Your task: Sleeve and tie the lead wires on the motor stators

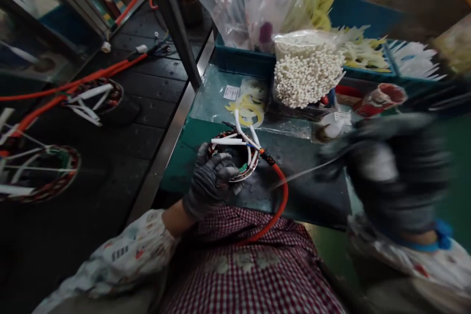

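Note:
A motor stator (pixel 251 171), a ring of copper windings with white sleeves standing out of it, lies on the dark green bench top. My left hand (pixel 211 179), in a grey glove, is closed around the near left of its rim. An orange-red cable (pixel 284 191) runs from the stator down to my checked apron (pixel 250 274). To the right, my gloved right hand (pixel 393 171) is raised and blurred by motion. A thin pale cord (pixel 307 171) stretches from its fingers toward the stator. Something white shows at this hand, too smeared to name.
Behind the stator lie a bag of white beaded pieces (pixel 309 71) and yellow strips on plastic (pixel 252 103). Blue bins (pixel 246 61) hold bags and strips. A red roll (pixel 380 98) stands right. Left, beyond a metal post (pixel 172 19), more stators (pixel 75 164) sit on a dark conveyor (pixel 128 137).

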`<state>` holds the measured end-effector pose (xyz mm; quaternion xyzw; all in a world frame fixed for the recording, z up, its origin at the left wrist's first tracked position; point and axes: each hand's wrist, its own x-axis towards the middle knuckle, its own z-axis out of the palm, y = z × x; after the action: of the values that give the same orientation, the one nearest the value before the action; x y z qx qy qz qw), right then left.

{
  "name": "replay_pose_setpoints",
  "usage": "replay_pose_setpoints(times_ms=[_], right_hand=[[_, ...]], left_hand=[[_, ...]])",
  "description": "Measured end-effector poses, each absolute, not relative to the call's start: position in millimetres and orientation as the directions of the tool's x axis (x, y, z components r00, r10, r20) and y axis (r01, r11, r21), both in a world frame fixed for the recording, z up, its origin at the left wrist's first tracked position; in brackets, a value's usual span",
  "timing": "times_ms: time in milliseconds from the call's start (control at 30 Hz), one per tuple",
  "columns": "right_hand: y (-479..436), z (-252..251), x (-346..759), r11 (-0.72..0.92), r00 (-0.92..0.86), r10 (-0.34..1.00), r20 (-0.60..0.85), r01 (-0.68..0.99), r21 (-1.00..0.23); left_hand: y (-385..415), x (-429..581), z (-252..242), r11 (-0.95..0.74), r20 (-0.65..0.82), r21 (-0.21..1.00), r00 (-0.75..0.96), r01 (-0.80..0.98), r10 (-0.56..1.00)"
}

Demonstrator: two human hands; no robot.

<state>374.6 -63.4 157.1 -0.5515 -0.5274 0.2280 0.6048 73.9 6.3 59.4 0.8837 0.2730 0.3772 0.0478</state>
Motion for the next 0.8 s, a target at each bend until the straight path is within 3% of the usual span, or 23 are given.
replay_pose_setpoints(times_ms=[167, 267, 333, 400, 500, 633, 700, 800], right_hand=[[-77, 135, 323, 0.358, 0.380, 0.790, 0.481, 0.351, -0.865], [-89, 134, 312, 0.376, 0.450, 0.787, 0.423, 0.194, -0.906], [-100, 137, 312, 0.321, 0.361, 0.879, 0.313, 0.038, -0.946], [-108, 135, 314, 0.173, 0.132, 0.977, 0.168, -0.024, -0.985], [-102, 118, 318, 0.100, -0.233, 0.971, 0.061, 0.158, -0.982], [-70, 100, 311, 0.200, -0.246, 0.966, 0.081, 0.509, -0.837], [-52, 106, 305, 0.178, -0.196, 0.979, 0.057, 0.689, -0.703], [-29, 127, 295, 0.216, -0.246, 0.969, -0.027, 0.896, -0.388]], left_hand=[[5, 76, 62, -0.839, 0.618, 0.303, 0.577, 0.452, 0.534], [4, 75, 59, -0.829, 0.622, 0.306, 0.562, 0.467, 0.546], [4, 74, 57, -0.819, 0.602, 0.314, 0.566, 0.480, 0.563], [5, 73, 55, -0.815, 0.584, 0.325, 0.577, 0.479, 0.572], [6, 74, 54, -0.820, 0.593, 0.349, 0.570, 0.454, 0.569], [7, 79, 55, -0.831, 0.649, 0.401, 0.521, 0.385, 0.554], [6, 80, 55, -0.820, 0.627, 0.436, 0.528, 0.372, 0.573], [6, 80, 57, -0.793, 0.593, 0.469, 0.526, 0.389, 0.610]])
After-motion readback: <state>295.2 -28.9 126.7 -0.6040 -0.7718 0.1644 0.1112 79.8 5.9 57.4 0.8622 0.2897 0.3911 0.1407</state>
